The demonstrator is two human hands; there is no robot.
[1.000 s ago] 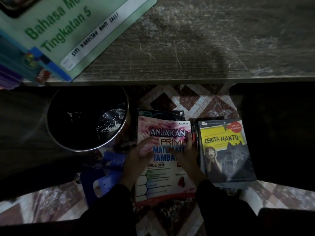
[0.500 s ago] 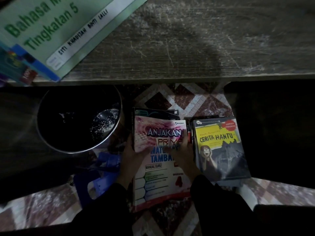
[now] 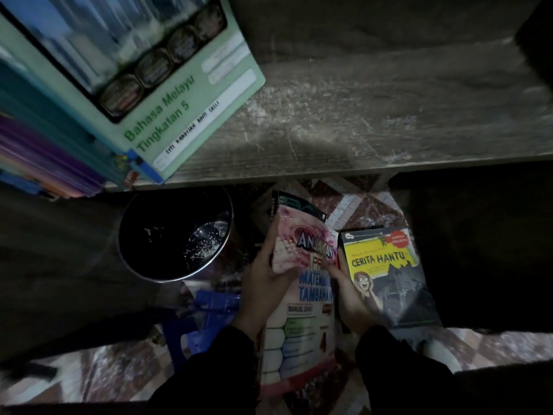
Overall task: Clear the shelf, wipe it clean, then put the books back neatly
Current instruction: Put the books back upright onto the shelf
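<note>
On the far left, a stack of books lies on the dusty grey wooden shelf (image 3: 374, 115). One pale green "Bahasa Melayu Tingkatan 5" textbook (image 3: 179, 94) lies on top, and the blurred spines beneath it cannot be counted. The rest of the shelf board to the right is bare and streaked with dust.

Below the shelf edge, one round dark metal bin with a shiny rim (image 3: 176, 235) stands on the patterned tiled floor (image 3: 359, 202). One blue plastic stool (image 3: 203, 313) is just beside it, nearer the person.

Three books show on the floor. The left hand (image 3: 266, 283) grips the left edge of the pink "Anjakan Prima Matematik Tambahan" workbook (image 3: 302, 330), thumb across its cover. One dark-covered book (image 3: 296, 205) pokes out from behind the workbook's top edge. The right hand (image 3: 350, 298) holds the workbook's right edge, its fingers curled in at the narrow gap beside the yellow-and-grey "Cerita Hantu" paperback (image 3: 389, 274), which lies flat on the floor to the right. Both arms wear dark sleeves.
</note>
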